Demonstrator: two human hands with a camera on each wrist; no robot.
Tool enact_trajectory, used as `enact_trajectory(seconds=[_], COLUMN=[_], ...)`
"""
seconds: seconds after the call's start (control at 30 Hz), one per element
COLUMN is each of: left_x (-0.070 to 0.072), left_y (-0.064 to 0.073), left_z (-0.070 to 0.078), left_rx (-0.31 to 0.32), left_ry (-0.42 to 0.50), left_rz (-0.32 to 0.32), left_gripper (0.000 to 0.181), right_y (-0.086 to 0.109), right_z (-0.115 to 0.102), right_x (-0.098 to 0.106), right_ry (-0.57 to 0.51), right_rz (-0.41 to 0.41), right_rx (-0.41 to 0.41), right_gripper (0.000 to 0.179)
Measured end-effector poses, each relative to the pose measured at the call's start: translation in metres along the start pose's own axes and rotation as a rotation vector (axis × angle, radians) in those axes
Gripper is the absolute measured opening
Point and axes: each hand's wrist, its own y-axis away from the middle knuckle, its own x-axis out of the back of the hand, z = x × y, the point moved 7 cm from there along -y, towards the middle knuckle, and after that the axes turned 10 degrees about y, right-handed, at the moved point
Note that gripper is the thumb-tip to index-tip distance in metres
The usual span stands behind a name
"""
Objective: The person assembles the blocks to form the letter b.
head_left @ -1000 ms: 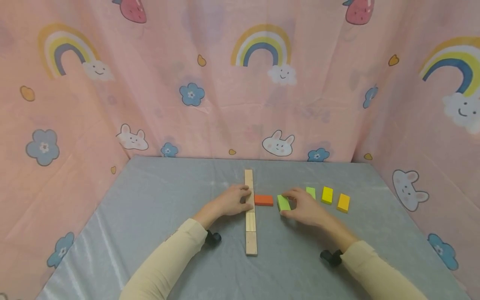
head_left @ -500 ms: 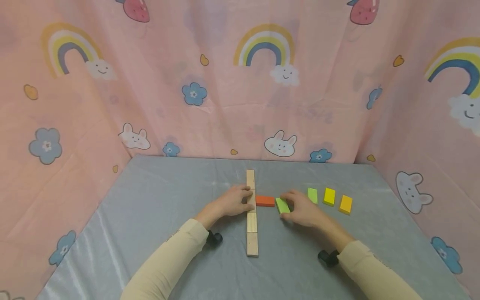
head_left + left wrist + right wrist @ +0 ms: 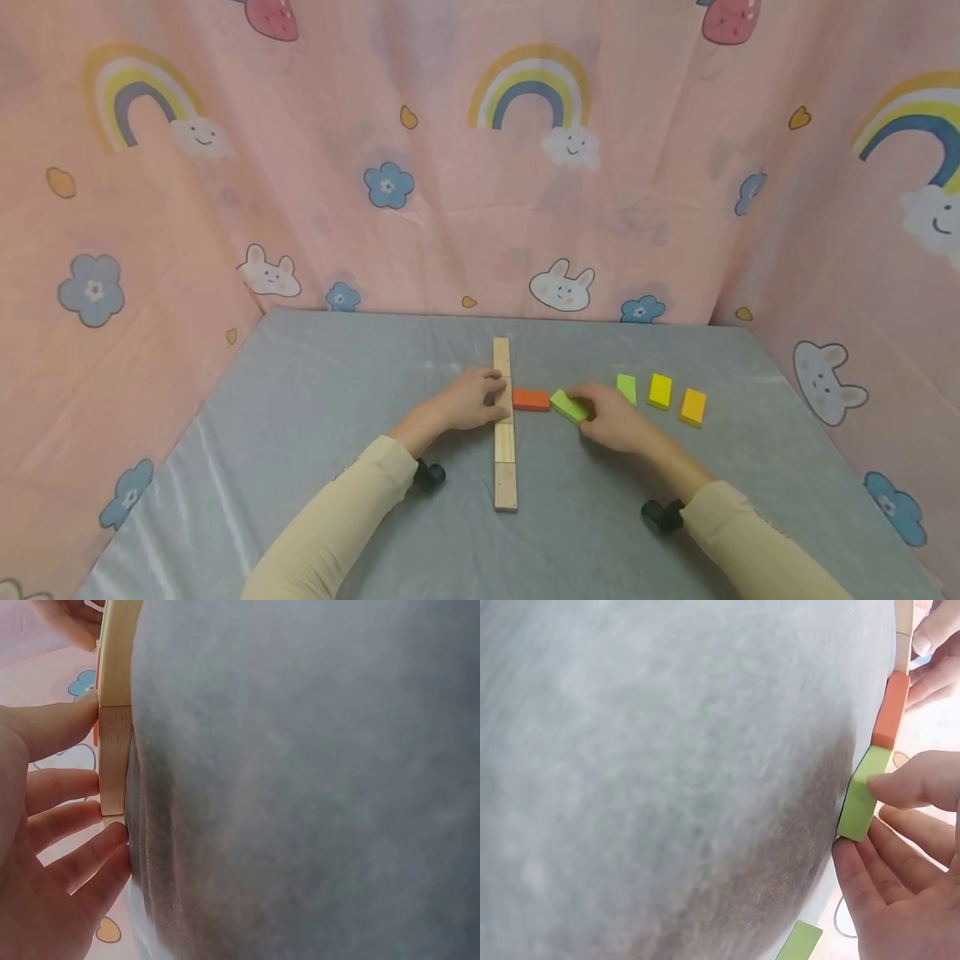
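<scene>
In the head view, plain wooden blocks (image 3: 506, 485) lie end to end in a straight row running away from me. My left hand (image 3: 463, 400) rests its thumb and fingertips on a middle block (image 3: 114, 757) of that row. An orange-red block (image 3: 531, 401) sticks out to the right of the row, its end close against it. My right hand (image 3: 617, 418) holds a light green block (image 3: 568, 406) between thumb and fingers. That block stands at an angle, one corner right at the red block's right end. In the right wrist view, the thumb presses on the green block's face.
Right of my right hand lie another light green block (image 3: 626, 387), a yellow block (image 3: 660, 391) and an orange-yellow block (image 3: 693, 407). Grey cloth (image 3: 360, 358) covers the table. A pink patterned curtain (image 3: 450, 225) stands behind it and at both sides.
The held green block has turned from nearly upright in the view to a slant, with its far corner now at the red block. My left hand stays on the wooden row.
</scene>
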Motion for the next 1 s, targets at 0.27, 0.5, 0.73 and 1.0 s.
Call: enact_trajectory(seconds=[0.27, 0.5, 0.73, 1.0], left_x=[-0.0003, -0.0003, 0.0003, 0.0003], left_y=[0.0, -0.0001, 0.0, -0.0008], left_z=[-0.0001, 0.0004, 0.0004, -0.0006], left_rx=[0.01, 0.009, 0.014, 0.015], left_ry=[-0.008, -0.01, -0.008, -0.017], left_rz=[-0.002, -0.005, -0.006, -0.007], left_gripper=[0.058, 0.058, 0.058, 0.058], right_y=[0.0011, 0.0004, 0.0015, 0.0056], right_z=[0.001, 0.0034, 0.0039, 0.0024], right_x=[0.0037, 0.0032, 0.0024, 0.0023], right_ry=[0.01, 0.012, 0.01, 0.007], right_rz=[0.025, 0.025, 0.017, 0.011], right_rx=[-0.022, -0.024, -0.024, -0.029], right_gripper=[0.043, 0.042, 0.041, 0.041])
